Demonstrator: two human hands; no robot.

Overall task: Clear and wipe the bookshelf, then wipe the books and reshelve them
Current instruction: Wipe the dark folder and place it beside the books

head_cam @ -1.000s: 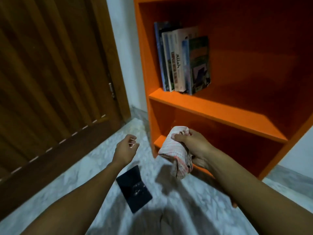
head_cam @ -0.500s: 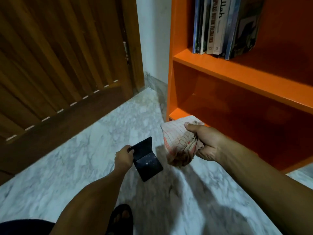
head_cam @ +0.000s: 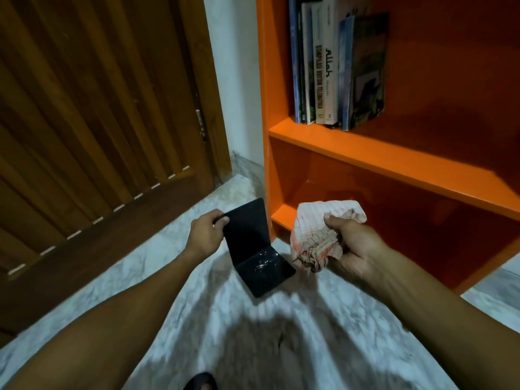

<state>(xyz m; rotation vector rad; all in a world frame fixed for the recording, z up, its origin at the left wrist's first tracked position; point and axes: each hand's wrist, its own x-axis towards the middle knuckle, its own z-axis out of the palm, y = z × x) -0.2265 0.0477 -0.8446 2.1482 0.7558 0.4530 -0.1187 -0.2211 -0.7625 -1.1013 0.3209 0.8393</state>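
While the left hand (head_cam: 205, 235) pinches the upper edge of a black L-shaped bookend (head_cam: 254, 249), fingers curled over its upright plate, the right hand (head_cam: 351, 249) grips a crumpled white cloth (head_cam: 318, 235) with red lines. Both sit low before the orange bookshelf (head_cam: 394, 159), above the marble floor (head_cam: 253, 333). Several books (head_cam: 334, 68) stand upright at the left end of the middle shelf, beside a wooden door (head_cam: 98, 122)

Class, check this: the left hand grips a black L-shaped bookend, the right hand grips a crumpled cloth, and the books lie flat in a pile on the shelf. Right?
Not quite. The head view shows the books standing upright on the shelf, not piled flat. The left hand does grip the bookend, and the right hand the cloth.
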